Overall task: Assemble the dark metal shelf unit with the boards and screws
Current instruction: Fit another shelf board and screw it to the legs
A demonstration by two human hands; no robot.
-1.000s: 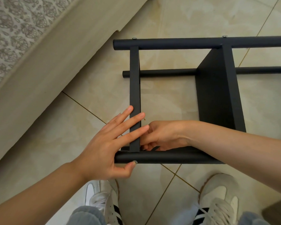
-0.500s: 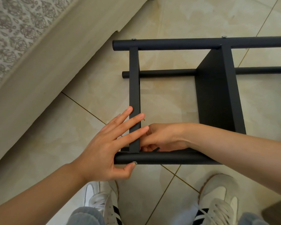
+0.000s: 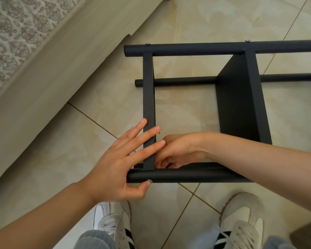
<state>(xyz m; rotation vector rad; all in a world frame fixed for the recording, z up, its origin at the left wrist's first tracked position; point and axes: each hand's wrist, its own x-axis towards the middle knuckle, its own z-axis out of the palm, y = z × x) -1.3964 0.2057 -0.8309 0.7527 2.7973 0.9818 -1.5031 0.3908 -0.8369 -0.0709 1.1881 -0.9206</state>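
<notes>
The shelf [image 3: 205,48] is laid on its side on the tiled floor [image 3: 196,15], just in front of two white shoes [image 3: 241,218] and beside a beige upholstered base [image 3: 43,69]. It is made of matt black metal. Three round tubes are seen running left to right: a far tube [image 3: 187,49], a thinner low tube [image 3: 183,81] and a near tube [image 3: 196,176]. The far and near tubes are joined by a flat bar [image 3: 148,97] at the left end. A black board [image 3: 241,97] is fitted on edge between them further right. Two silver screws [image 3: 148,44] are seen on top of the far tube.

The left hand [image 3: 115,168] is laid across the bar with its fingers [image 3: 147,133] straight and spread. Its thumb is hooked under the near tube, the tip touching a third screw head [image 3: 149,180]. The right hand [image 3: 180,150] is reached inside the frame to the joint of the bar and the near tube. Its fingers are curled (what is pinched, if anything, cannot be told, as they are partly hidden by the bar).
</notes>
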